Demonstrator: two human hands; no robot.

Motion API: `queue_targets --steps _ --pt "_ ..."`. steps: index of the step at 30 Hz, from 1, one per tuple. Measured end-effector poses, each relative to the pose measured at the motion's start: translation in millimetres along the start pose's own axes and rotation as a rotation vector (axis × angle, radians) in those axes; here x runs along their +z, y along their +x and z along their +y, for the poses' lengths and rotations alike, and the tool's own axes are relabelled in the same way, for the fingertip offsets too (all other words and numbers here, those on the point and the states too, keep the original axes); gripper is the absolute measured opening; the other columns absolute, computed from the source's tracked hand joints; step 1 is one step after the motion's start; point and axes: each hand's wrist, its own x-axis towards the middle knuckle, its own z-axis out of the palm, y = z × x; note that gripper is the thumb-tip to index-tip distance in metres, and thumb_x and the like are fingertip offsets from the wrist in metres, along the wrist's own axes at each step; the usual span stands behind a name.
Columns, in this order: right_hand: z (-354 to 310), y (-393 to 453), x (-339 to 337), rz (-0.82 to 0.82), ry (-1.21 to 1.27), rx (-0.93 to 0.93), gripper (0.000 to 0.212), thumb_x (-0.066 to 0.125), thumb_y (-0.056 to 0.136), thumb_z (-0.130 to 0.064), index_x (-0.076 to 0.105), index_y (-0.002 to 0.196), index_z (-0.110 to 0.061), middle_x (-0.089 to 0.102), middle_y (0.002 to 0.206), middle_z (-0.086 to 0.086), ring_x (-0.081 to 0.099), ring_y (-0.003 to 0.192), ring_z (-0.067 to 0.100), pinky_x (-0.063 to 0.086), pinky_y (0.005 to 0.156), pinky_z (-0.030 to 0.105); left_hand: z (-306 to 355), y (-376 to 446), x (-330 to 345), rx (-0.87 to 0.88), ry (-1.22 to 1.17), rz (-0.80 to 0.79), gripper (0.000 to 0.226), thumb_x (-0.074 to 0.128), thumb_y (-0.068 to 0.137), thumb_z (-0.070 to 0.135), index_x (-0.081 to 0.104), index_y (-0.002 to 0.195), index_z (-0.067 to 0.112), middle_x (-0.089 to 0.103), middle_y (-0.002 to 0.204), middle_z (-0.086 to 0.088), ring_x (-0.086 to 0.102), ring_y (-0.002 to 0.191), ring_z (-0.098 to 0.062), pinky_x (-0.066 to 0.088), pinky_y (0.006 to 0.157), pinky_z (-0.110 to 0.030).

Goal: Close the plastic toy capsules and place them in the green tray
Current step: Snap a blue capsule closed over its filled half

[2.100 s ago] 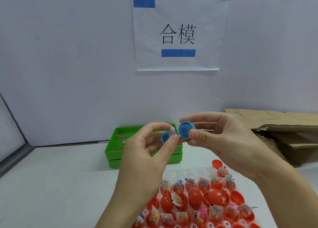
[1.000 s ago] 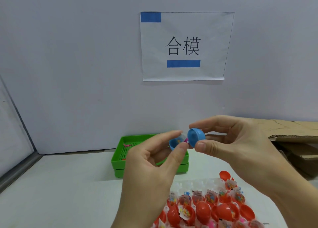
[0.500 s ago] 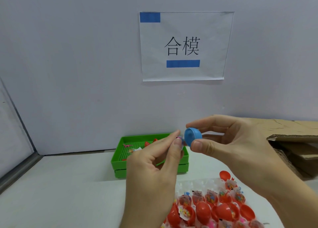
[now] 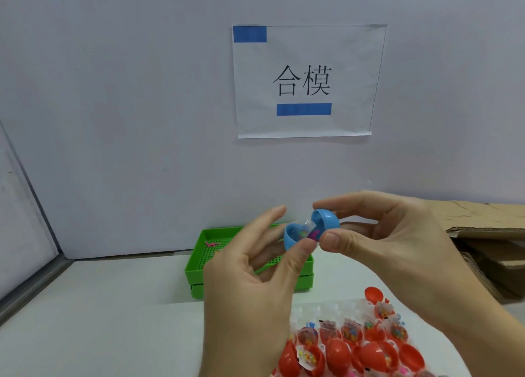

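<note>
Both hands are raised above the table, left hand [image 4: 252,285] pinching the blue capsule [image 4: 311,229], right hand [image 4: 392,251] pinching its smooth round lid half-open, green perforated tray [image 4: 196,265] at 9 o'clock.

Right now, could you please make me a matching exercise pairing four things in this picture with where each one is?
Things:
1. blue capsule
2. green tray
3. red capsules
4. cardboard box

Places:
A. low in the view, nearest the person
B. at the right edge, against the wall
C. held half open between the left hand and the right hand
D. on the table behind the hands, near the wall

Pairs: 1-C, 2-D, 3-A, 4-B
</note>
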Motion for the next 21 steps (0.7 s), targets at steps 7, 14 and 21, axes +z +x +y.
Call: queue_targets --steps 7,14,21 --pt "-0.2 -1.3 -5.6 -0.051 0.068 -0.004 0.039 0.08 0.05 -0.029 0.079 0.089 -0.028 0.078 0.088 -0.005 0.076 0.079 0.015 0.056 0.064 0.013 -1.6 3.9 -1.7 0.003 -0.126 -0.11 0.043 0.081 0.052 0.011 0.075 0.095 0.017 0.078 0.086 0.005 0.075 0.081 -0.011 0.057 0.068 -0.015" --pt "-0.8 -1.7 -9.0 -0.09 0.083 -0.006 0.041 0.079 0.053 -0.025 0.079 0.094 -0.025 0.079 0.092 0.0 0.076 0.084 0.017 0.058 0.068 0.016 -3.1 5.6 -6.1 0.091 -0.125 -0.163 0.037 0.086 0.065 0.005 0.073 0.095 0.023 0.076 0.094 0.0 0.073 0.089 -0.016 0.056 0.076 -0.017" --pt "-0.5 -1.8 -6.0 -0.066 0.027 -0.031 0.038 0.082 0.052 -0.019 0.077 0.089 -0.019 0.078 0.086 0.003 0.077 0.075 0.02 0.058 0.065 0.017 -2.9 5.8 -7.9 0.117 -0.087 -0.189 0.037 0.082 0.068 0.006 0.073 0.098 0.027 0.076 0.097 0.002 0.073 0.095 -0.018 0.056 0.08 -0.019"
